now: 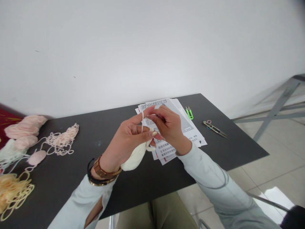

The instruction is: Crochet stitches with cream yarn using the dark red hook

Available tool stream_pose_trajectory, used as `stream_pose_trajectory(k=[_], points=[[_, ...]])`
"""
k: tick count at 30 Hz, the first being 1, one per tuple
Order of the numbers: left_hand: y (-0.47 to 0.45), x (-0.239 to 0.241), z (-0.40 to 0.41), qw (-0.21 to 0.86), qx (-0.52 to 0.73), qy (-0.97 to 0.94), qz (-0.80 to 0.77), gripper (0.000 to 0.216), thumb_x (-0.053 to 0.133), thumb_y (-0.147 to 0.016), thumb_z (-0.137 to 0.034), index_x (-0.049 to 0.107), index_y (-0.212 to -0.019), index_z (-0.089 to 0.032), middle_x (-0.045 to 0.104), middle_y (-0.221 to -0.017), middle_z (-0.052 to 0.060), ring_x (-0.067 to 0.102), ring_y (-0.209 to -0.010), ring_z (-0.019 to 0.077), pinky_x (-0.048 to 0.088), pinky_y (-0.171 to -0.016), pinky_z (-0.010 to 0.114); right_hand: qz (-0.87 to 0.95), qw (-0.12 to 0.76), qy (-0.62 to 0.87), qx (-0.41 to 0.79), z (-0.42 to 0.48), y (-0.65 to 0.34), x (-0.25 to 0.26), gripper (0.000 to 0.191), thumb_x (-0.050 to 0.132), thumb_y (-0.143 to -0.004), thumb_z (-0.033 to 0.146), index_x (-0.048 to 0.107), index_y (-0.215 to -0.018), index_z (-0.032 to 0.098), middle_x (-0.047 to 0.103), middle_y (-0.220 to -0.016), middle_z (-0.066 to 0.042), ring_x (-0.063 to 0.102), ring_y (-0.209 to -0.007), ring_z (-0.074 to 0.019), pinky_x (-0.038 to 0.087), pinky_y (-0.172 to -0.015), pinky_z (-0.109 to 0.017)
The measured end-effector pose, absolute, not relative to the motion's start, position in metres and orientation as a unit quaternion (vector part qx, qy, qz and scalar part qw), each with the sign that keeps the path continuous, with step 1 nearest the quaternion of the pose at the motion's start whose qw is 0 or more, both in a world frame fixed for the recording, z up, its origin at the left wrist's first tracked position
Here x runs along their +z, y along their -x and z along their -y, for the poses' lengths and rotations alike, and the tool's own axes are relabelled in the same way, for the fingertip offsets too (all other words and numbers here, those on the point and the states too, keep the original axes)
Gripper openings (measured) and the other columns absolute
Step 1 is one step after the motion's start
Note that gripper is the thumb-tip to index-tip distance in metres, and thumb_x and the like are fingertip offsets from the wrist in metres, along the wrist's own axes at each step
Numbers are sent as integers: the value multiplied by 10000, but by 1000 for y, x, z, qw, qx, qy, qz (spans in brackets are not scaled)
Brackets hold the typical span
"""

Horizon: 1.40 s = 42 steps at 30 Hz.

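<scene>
My left hand [133, 135] is closed on cream yarn [142, 122], with a strand looped over its raised index finger and a small worked piece pinched by the thumb. Close against it, my right hand [168, 122] has thumb and fingers pinched together near the left fingertips; whatever lies between them is hidden. A ball of cream yarn [133, 159] shows below my left hand, partly covered by it. Under both hands, farther down on the table, lie printed sheets [193, 130] with a picture and text.
Green thread snips [189, 113] and metal snips [215, 129] lie right of the sheets on the black table [95, 178]. Pink yarn balls [26, 125], loose pink yarn [62, 139] and yellow yarn [14, 190] are at the left. A white wall [119, 57] stands behind.
</scene>
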<state>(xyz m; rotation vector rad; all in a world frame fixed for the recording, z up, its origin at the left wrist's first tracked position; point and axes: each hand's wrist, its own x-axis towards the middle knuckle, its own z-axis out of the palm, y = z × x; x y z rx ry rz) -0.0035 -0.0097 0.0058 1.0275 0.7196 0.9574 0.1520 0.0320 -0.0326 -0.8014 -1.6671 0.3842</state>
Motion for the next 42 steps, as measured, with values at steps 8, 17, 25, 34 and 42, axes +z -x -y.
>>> stream_pose_trajectory(k=[8,17,25,34,42], points=[[1,7,5,596,557,-438,-378,240,801,-748,-220,634,-915,-174,781,-763,47,668,-551,104,537,-574,203,522,720,397,226,-24,-165,-8,535,373,-988,543,746,-769,228,560,-657,-16,567,-634,-133,473,-574,-271],[0,9,6,571,590,-437,-367,177,770,-775,-206,607,-834,-169,764,-732,25,657,-519,118,573,-548,261,459,687,244,507,-17,-166,-3,184,816,-737,380,713,-773,231,713,-613,37,672,-502,-110,573,-499,-215],[-1,15,8,570,625,-408,-344,188,814,-714,-198,636,-769,-170,739,-677,18,658,-513,153,566,-496,286,427,692,243,529,-10,-156,-5,132,808,-737,302,715,-782,219,747,-674,30,717,-563,-122,635,-559,-235],[-2,12,4,587,610,-385,-367,138,840,-677,-191,711,-691,-146,728,-678,25,552,-533,61,455,-524,171,538,688,286,395,-4,-154,-12,147,624,-918,309,719,-1025,276,778,-891,-6,748,-784,-153,648,-770,-334],[-9,0,5,554,626,-386,-390,160,856,-654,-223,709,-661,-158,648,-613,-26,555,-584,74,443,-573,193,542,516,330,575,-7,-147,-19,351,888,-619,355,704,-876,202,712,-750,2,683,-669,-141,592,-629,-271]])
